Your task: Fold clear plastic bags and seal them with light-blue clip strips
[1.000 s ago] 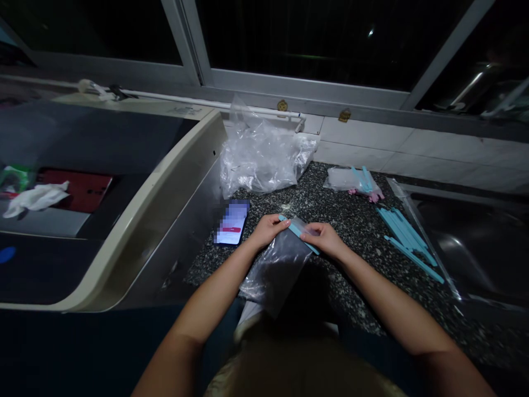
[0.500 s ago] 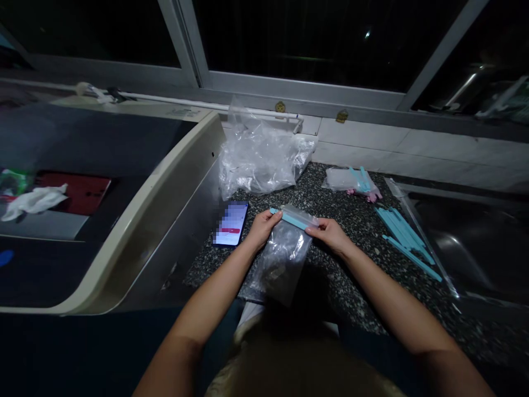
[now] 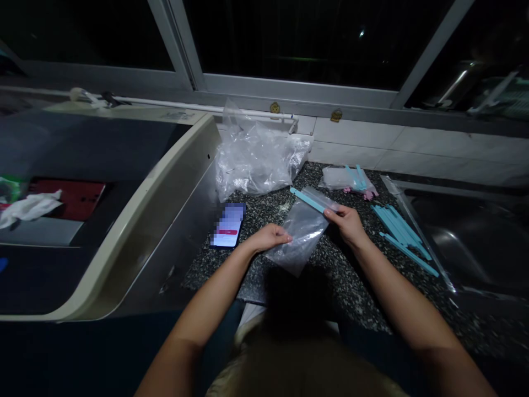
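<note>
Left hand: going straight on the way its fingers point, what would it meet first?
The clear bag that the left hand pinches at its edge. Across that, the right hand looks next in line, though this single view leaves their heights unclear.

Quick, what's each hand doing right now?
Left hand: closed, apparently pinching the clear bag at its side.
Right hand: closed, holding the blue strip by one end, together with the bag's top corner.
</note>
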The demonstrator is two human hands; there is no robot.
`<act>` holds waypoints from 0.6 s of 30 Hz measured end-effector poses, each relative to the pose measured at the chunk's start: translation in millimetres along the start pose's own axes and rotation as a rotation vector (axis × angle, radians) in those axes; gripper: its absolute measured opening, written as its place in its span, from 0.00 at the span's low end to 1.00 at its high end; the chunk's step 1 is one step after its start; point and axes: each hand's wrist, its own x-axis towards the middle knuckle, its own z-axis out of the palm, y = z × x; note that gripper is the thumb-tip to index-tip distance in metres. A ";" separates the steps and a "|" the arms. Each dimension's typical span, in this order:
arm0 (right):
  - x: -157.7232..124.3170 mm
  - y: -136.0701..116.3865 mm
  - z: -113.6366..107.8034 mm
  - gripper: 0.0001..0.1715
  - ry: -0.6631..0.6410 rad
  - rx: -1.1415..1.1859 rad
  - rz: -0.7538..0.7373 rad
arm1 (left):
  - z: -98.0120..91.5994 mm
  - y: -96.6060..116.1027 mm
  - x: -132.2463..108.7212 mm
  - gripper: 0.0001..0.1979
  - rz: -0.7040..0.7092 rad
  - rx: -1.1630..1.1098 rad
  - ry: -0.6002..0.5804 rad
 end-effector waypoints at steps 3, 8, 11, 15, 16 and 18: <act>1.0 0.2 -1.0 0.21 0.027 -0.015 -0.006 | 0.8 -2.9 3.3 0.21 0.037 0.033 0.007; 0.1 3.6 0.1 0.21 -0.016 0.034 0.034 | -2.4 -5.0 1.7 0.22 0.049 0.095 -0.057; -3.4 3.9 2.8 0.21 -0.106 0.056 0.072 | -3.1 0.1 -0.8 0.22 0.088 0.031 -0.028; -11.3 2.4 12.0 0.22 -0.233 0.034 0.114 | -1.6 6.9 -0.2 0.24 0.186 -0.101 0.163; -13.2 2.5 15.2 0.23 -0.261 0.029 0.125 | -1.1 7.2 0.5 0.25 0.199 -0.133 0.190; -16.4 3.5 21.6 0.23 -0.307 0.025 0.149 | 0.0 5.9 1.9 0.26 0.224 -0.206 0.223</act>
